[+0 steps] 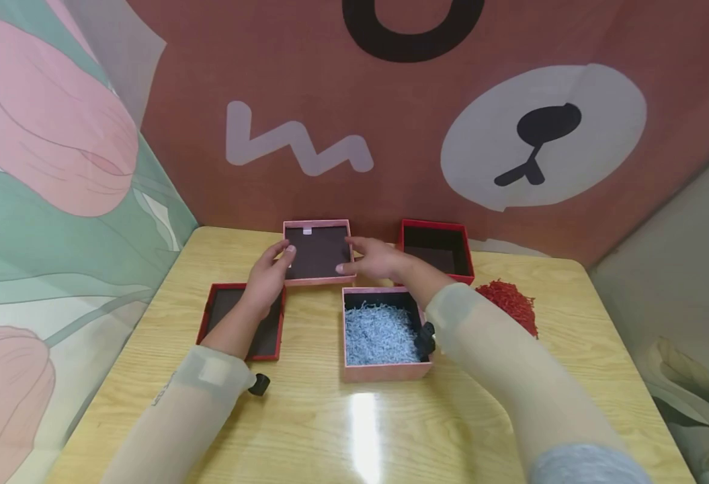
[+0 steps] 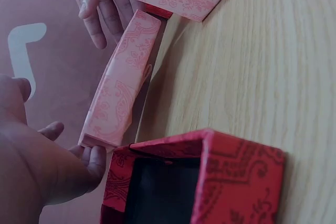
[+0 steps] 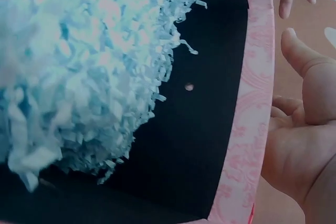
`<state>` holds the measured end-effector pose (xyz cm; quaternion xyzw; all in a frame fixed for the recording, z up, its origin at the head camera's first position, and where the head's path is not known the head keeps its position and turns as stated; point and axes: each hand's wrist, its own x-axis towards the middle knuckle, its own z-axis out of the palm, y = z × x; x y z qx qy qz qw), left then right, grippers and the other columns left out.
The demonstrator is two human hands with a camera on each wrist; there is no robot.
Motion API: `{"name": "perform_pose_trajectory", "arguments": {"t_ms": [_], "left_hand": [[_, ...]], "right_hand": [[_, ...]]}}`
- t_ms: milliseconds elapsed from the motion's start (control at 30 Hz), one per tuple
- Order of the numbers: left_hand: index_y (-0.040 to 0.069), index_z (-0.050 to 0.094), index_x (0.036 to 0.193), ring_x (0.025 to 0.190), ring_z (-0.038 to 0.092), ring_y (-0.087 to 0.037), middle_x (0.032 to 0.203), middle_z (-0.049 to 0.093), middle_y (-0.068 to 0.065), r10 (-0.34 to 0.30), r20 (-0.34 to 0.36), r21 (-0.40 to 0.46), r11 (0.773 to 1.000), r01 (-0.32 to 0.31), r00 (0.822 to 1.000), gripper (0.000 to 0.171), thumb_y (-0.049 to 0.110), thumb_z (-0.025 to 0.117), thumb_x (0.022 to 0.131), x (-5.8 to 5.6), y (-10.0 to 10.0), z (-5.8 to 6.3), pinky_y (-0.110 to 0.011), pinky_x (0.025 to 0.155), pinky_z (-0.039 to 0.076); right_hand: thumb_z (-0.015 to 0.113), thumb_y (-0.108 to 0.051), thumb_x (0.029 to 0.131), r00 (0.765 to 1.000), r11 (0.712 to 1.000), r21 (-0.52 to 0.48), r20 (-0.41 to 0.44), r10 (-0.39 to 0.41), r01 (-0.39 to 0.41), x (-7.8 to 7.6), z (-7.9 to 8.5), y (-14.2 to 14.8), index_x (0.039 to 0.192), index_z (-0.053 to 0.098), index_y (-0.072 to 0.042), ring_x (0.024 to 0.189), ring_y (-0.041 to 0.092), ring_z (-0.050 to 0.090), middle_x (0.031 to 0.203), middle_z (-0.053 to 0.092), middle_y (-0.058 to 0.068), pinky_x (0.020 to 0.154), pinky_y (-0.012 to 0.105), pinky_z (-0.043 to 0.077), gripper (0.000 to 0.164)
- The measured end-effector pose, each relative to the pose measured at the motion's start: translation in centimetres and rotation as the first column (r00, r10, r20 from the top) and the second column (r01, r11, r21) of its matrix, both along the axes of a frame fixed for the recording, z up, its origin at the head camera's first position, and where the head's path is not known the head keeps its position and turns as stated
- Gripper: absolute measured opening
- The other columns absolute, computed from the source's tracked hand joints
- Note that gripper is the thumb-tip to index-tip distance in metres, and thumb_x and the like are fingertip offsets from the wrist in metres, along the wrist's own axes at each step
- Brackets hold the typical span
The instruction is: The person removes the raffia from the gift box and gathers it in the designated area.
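A shallow pink patterned lid (image 1: 318, 252) with a dark inside faces up at the back of the table. My left hand (image 1: 266, 275) is at its left side. In the left wrist view, fingertips (image 2: 94, 161) touch the near end of the lid (image 2: 123, 80), the thumb held away from it. At the right side is my right hand (image 1: 375, 259), its thumb and forefinger spread over the rim; the right wrist view shows that thumb (image 3: 304, 56) extended. In front stands a deeper pink box (image 1: 387, 373) holding blue shredded paper (image 1: 378, 336).
A red-rimmed tray with a dark inside (image 1: 263, 346) lies under my left forearm. Behind my right forearm stands a deeper red box (image 1: 435, 249), with a heap of red shredded paper (image 1: 508, 302) near it. A printed wall (image 1: 257, 195) borders the table's back edge.
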<state>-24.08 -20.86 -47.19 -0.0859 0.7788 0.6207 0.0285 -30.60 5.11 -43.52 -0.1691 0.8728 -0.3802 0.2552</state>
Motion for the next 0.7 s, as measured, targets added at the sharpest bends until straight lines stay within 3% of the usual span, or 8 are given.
{"name": "perform_pose_trajectory", "arguments": {"t_ms": [267, 400, 500, 600, 700], "left_hand": [[0.016, 0.035, 0.163, 0.152, 0.032, -0.034, 0.167, 0.033, -0.010, -0.074, 0.025, -0.081, 0.994, 0.076, 0.997, 0.074, 0.060, 0.047, 0.105, -0.8, 0.3, -0.4, -0.054, 0.123, 0.028], [0.012, 0.031, 0.164, 0.154, 0.026, -0.036, 0.167, 0.032, -0.013, -0.135, 0.030, -0.165, 0.977, 0.138, 0.990, 0.074, 0.059, 0.041, 0.107, -1.3, 0.1, -0.5, -0.055, 0.125, 0.022], [0.014, 0.029, 0.164, 0.152, 0.030, -0.037, 0.166, 0.032, -0.016, -0.168, 0.070, -0.191, 0.965, 0.179, 0.983, 0.075, 0.061, 0.037, 0.107, -1.5, -0.2, -0.7, -0.056, 0.124, 0.023], [0.013, 0.029, 0.164, 0.151, 0.033, -0.039, 0.166, 0.032, -0.019, -0.198, 0.094, -0.227, 0.950, 0.214, 0.976, 0.074, 0.058, 0.043, 0.107, -1.7, -0.5, -0.8, -0.057, 0.123, 0.026], [0.009, 0.030, 0.163, 0.149, 0.036, -0.041, 0.163, 0.034, -0.023, -0.235, 0.082, -0.311, 0.917, 0.249, 0.969, 0.075, 0.048, 0.055, 0.105, -1.9, -0.5, -0.9, -0.058, 0.121, 0.030]], "right_hand": [[0.083, -0.040, 0.087, 1.000, 0.998, 0.068, -0.024, -0.006, 0.008, 0.1, -0.8, -0.4, 0.165, 0.029, -0.021, 0.153, 0.031, 0.032, 0.167, 0.035, 0.006, 0.119, 0.056, 0.035, 0.097], [0.083, -0.040, 0.087, 0.999, 0.994, 0.100, -0.042, 0.035, -0.031, 0.0, -1.4, -0.4, 0.165, 0.029, -0.020, 0.151, 0.031, 0.035, 0.166, 0.036, 0.007, 0.119, 0.054, 0.037, 0.097], [0.083, -0.041, 0.087, 0.996, 0.988, 0.135, -0.047, 0.080, -0.073, -0.1, -1.8, -0.5, 0.165, 0.029, -0.018, 0.150, 0.031, 0.037, 0.165, 0.037, 0.010, 0.118, 0.053, 0.038, 0.097], [0.083, -0.041, 0.087, 0.994, 0.983, 0.155, -0.046, 0.103, -0.095, -0.2, -2.0, -0.5, 0.165, 0.029, -0.016, 0.150, 0.032, 0.038, 0.164, 0.038, 0.013, 0.118, 0.053, 0.038, 0.099], [0.083, -0.040, 0.087, 0.992, 0.982, 0.160, -0.056, 0.112, -0.101, -0.2, -2.1, -0.5, 0.165, 0.028, -0.014, 0.150, 0.033, 0.037, 0.164, 0.038, 0.014, 0.120, 0.053, 0.035, 0.098]]}}
